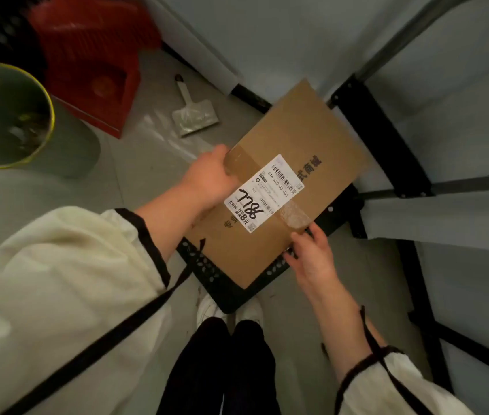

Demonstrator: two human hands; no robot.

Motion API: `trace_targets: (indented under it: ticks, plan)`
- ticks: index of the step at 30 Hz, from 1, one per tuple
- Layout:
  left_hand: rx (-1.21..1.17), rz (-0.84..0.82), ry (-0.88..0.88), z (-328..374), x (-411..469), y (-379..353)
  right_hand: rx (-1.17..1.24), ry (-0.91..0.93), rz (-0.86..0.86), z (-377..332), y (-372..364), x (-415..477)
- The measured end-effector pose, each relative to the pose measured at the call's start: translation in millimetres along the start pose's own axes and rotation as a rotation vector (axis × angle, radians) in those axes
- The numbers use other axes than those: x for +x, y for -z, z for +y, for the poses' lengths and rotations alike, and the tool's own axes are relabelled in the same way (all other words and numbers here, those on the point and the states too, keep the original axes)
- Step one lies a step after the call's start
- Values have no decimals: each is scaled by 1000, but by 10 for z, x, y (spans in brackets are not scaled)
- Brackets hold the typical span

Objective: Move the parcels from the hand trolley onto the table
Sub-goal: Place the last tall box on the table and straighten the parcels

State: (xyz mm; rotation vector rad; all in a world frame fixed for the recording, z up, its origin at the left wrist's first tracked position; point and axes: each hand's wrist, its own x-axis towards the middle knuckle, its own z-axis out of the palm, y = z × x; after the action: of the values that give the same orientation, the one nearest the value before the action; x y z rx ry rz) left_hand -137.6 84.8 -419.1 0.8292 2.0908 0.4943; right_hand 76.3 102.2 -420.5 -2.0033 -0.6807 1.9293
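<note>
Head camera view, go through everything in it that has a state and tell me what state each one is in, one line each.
Cardboard parcel: taped shut, labelled, held over the trolley.
Left hand: gripping the parcel's left edge.
Right hand: gripping the parcel's near edge.
Hand trolley: black deck, mostly hidden under the parcel.
Bin: open, rubbish inside.
Dustpan: lying flat on the floor.

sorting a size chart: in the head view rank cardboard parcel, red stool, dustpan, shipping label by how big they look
1. cardboard parcel
2. red stool, partly cut off and farther away, so unsure against the parcel
3. shipping label
4. dustpan, close to the label
</note>
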Motion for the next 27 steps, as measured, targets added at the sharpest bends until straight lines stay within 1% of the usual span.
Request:
trace_targets:
  ticks: [4, 8, 10, 13, 16, 22, 24, 27]
  plan:
    - [-157, 177, -1, 536, -509, 693, -114, 239, -86, -845, -106, -650]
    - [-284, 278, -21, 977, -1135, 1296, -262, 475, -169, -1699, -120, -1412]
    - [-347, 324, -42, 1224, -1481, 1556, -292, 565, -212, -2034, -114, -1822]
    - [-412, 414, -86, 1603, -2017, 1959, -335, 693, -225, -2411, -65, -2458]
    - [-464, 526, -142, 1930, -2596, 2303, -305, 770, -274, -2709, 34, -3047]
    - [-546, 672, -242, 2353, -3628, 2554, -242, 845, -495, -2935, 364, -3949]
    - [-523, 714, -317, 2458, -3834, 2580, -224, 871, -535, -3028, 477, -4127]
    - [-434, 768, -425, 2669, -4083, 2679, -173, 948, -547, -3246, 597, -4380]
